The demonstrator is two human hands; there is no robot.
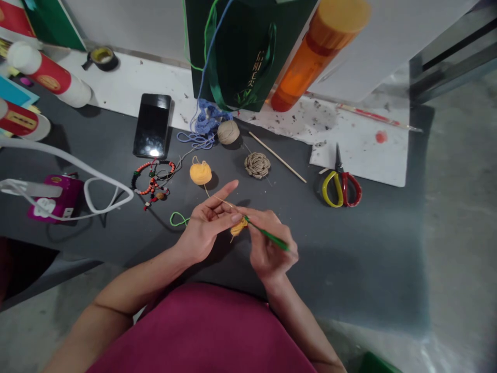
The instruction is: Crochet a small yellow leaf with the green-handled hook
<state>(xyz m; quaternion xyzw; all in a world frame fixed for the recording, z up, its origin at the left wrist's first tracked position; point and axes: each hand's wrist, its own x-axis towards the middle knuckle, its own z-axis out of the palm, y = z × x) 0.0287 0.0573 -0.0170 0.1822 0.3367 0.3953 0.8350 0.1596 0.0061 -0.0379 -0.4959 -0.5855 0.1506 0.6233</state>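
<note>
My fingers hide part of the small yellow crochet piece [238,227], so I can't see the tip of the green crochet hook [267,234]. The piece sits between my hands, above the dark table [349,248]. My right hand [269,243] is curled, pinching the hook. My left hand [205,225] is partly open, with its fingers stretched out beside the piece, but I can't tell if it grips it. Thin yarn [207,191] runs up to a yellow yarn ball [201,172]. Red and yellow scissors [340,181] lie well off to the right, and a tan yarn ball [228,132] sits farther up.
</note>
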